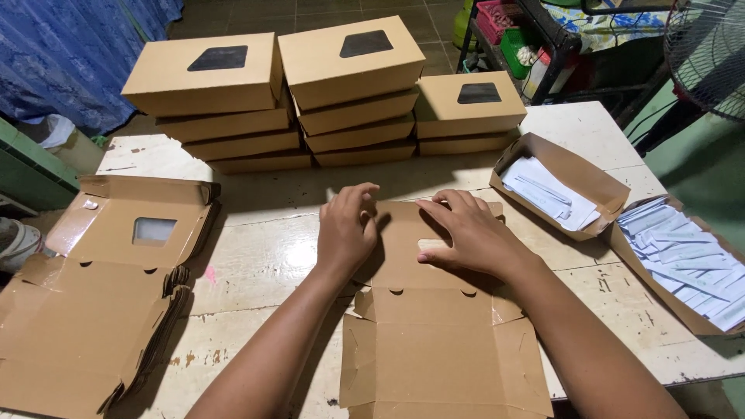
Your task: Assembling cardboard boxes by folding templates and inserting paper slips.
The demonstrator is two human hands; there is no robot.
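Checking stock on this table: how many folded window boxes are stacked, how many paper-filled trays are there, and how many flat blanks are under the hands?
Folded window boxes: 10
Trays of white paper: 2
Flat blank under both hands: 1
Total: 13

Flat brown cardboard box blank (434,341), unfolded on the table's near edge

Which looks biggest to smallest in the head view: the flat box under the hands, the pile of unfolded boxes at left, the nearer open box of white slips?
1. Pile of unfolded boxes, though nearness to the camera inflates it.
2. Flat box under left hand and right hand.
3. Open box of white slips.
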